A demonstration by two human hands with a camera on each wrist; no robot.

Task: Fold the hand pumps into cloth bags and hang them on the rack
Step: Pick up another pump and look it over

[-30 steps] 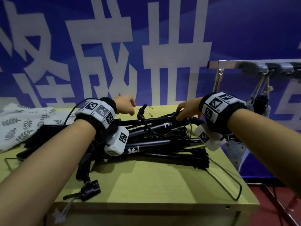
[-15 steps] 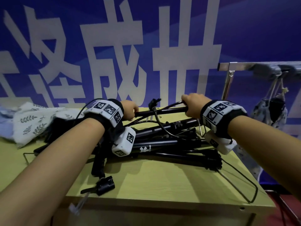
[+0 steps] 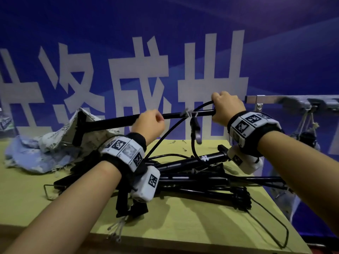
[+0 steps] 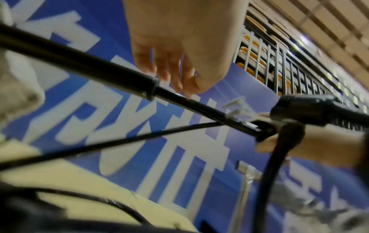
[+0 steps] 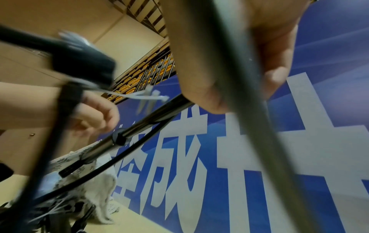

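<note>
A black hand pump (image 3: 110,122) is held level above the table. Its T-handle (image 3: 79,131) points left, in front of the cloth bags (image 3: 55,143). My left hand (image 3: 148,125) curls over the middle of the barrel (image 4: 99,74). My right hand (image 3: 227,109) grips the right end together with the hose (image 5: 239,94). The hose (image 3: 192,143) loops down toward the table, and white zip ties (image 3: 189,113) stick out of the rod. The metal rack (image 3: 293,99) stands at the right.
Several more black pumps (image 3: 192,176) lie piled on the yellow-green table (image 3: 183,217), with wire foot loops (image 3: 275,231) reaching its right edge. A filled bag (image 3: 308,138) hangs from the rack. Small needles (image 3: 183,149) lie near the blue banner wall.
Both hands have lifted one pump off the pile and raised it well above the table. Its handle end now stands in front of the cloth bags.
</note>
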